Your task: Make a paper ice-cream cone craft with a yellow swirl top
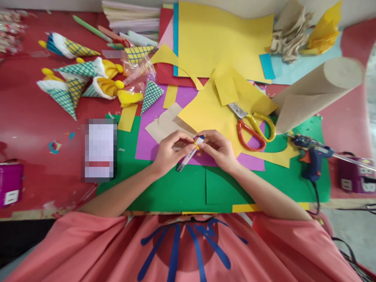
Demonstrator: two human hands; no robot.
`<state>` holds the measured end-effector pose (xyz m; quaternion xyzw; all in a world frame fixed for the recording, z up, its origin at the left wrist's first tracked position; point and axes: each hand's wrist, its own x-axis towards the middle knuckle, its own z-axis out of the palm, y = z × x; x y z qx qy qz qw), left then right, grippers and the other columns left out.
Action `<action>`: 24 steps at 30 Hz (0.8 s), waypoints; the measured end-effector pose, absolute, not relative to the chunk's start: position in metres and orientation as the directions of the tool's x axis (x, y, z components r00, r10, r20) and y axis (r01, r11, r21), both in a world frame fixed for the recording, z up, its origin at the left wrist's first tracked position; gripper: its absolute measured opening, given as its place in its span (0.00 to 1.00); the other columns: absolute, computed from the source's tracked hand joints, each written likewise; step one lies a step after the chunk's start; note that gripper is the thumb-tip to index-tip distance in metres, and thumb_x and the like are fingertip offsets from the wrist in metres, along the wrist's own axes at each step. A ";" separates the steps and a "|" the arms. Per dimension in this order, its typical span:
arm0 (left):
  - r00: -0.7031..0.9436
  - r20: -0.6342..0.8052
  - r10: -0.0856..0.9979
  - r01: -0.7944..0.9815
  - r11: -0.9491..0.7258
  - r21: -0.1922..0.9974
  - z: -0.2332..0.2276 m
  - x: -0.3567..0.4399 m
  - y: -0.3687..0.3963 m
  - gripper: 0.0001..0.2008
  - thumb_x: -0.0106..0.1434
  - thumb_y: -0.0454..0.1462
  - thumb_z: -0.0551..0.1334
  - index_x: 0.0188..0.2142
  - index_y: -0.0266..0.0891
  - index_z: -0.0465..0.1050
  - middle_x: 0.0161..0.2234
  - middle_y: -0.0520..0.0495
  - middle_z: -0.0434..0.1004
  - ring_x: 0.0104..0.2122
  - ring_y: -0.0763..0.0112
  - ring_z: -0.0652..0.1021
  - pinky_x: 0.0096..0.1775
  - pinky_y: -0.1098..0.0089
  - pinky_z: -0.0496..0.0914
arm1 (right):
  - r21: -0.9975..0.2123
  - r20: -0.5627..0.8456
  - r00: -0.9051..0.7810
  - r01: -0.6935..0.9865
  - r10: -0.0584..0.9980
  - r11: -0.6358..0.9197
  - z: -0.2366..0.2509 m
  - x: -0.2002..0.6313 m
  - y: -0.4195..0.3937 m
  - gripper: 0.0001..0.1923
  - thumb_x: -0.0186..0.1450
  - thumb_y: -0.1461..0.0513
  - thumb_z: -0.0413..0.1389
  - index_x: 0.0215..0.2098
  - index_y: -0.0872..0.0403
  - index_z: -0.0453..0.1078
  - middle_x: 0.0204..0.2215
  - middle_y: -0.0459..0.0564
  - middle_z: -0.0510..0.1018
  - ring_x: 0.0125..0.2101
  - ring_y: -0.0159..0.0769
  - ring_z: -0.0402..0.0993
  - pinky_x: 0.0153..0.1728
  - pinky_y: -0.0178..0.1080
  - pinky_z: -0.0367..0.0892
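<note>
My left hand (pixel 172 152) and my right hand (pixel 219 150) meet above the purple sheet, fingers closed in a pinch. Between them they hold a white marker (pixel 188 156) with a blue end and a grey end, tilted with its grey end toward me. A small yellow piece (pixel 196 143) lies around the marker's barrel under my thumbs; whether it is paper or something else I cannot tell. Yellow paper (pixel 202 109) and a beige paper piece (pixel 158 127) lie just beyond my fingers. Red-and-yellow-handled scissors (pixel 251 131) rest right of my right hand.
A blue glue gun (pixel 314 158) with a cord lies at the right, near a brown paper roll (pixel 320 94). Several small patterned cones (pixel 61 98) lie at the left, above a blurred phone-shaped object (pixel 100 150). Green sheets (pixel 164 192) cover the table's front.
</note>
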<state>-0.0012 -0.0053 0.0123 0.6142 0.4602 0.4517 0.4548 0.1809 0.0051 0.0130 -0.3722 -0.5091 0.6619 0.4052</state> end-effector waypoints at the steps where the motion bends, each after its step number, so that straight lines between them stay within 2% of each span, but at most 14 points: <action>1: 0.170 0.123 0.978 0.164 -0.151 0.975 0.013 -0.001 -0.005 0.07 0.60 0.40 0.66 0.36 0.39 0.73 0.34 0.50 0.79 0.36 0.73 0.80 0.39 0.75 0.76 | -0.974 -0.077 -0.398 -0.165 0.914 -0.154 0.014 0.181 0.005 0.17 0.63 0.56 0.61 0.46 0.54 0.67 0.26 0.42 0.75 0.25 0.28 0.77 0.32 0.34 0.74; 7: 0.153 0.050 0.987 0.158 -0.074 0.985 0.017 -0.001 -0.007 0.09 0.60 0.42 0.66 0.36 0.38 0.77 0.34 0.48 0.82 0.34 0.72 0.82 0.37 0.74 0.77 | -0.968 -0.071 -0.401 -0.192 0.913 -0.159 0.015 0.181 0.005 0.16 0.64 0.54 0.59 0.46 0.54 0.66 0.26 0.43 0.76 0.26 0.28 0.77 0.31 0.34 0.73; 12: 0.150 0.001 0.989 0.085 -0.014 0.996 0.016 -0.001 -0.007 0.09 0.58 0.42 0.68 0.35 0.39 0.78 0.31 0.49 0.83 0.31 0.72 0.82 0.32 0.75 0.77 | -0.991 -0.038 -0.359 -0.106 0.933 -0.081 0.011 0.183 0.006 0.14 0.63 0.55 0.61 0.45 0.53 0.71 0.25 0.42 0.75 0.21 0.25 0.69 0.25 0.32 0.67; 16: 0.167 -0.094 0.981 0.000 0.096 0.995 0.016 0.001 -0.004 0.11 0.54 0.43 0.70 0.31 0.37 0.77 0.29 0.48 0.82 0.28 0.70 0.82 0.30 0.73 0.77 | -0.995 0.078 -0.311 0.032 0.947 0.092 0.010 0.185 0.010 0.13 0.63 0.54 0.60 0.43 0.52 0.74 0.28 0.45 0.74 0.31 0.31 0.71 0.36 0.38 0.70; 18: 0.199 -0.154 0.968 -0.060 0.169 0.984 0.017 0.002 -0.002 0.13 0.52 0.43 0.71 0.31 0.37 0.76 0.29 0.48 0.82 0.29 0.70 0.82 0.31 0.72 0.77 | -0.987 0.129 -0.320 0.050 0.939 0.152 0.009 0.185 0.012 0.12 0.64 0.54 0.60 0.43 0.51 0.75 0.30 0.47 0.75 0.34 0.33 0.72 0.41 0.40 0.70; 21: 0.238 -0.207 0.949 -0.136 0.244 0.960 0.017 0.002 0.000 0.14 0.51 0.42 0.72 0.32 0.37 0.73 0.30 0.49 0.82 0.28 0.72 0.82 0.30 0.74 0.77 | -0.993 0.115 -0.326 -0.012 0.938 0.117 0.009 0.183 0.011 0.12 0.64 0.55 0.60 0.43 0.51 0.74 0.35 0.48 0.77 0.35 0.32 0.73 0.40 0.38 0.71; 24: 0.273 -0.230 0.934 -0.188 0.286 0.939 0.016 0.002 0.002 0.15 0.52 0.40 0.72 0.36 0.39 0.72 0.29 0.52 0.81 0.25 0.76 0.80 0.28 0.76 0.76 | -0.997 0.064 -0.320 -0.057 0.945 0.048 0.011 0.180 0.009 0.12 0.63 0.54 0.60 0.42 0.52 0.73 0.35 0.47 0.78 0.33 0.30 0.74 0.37 0.36 0.72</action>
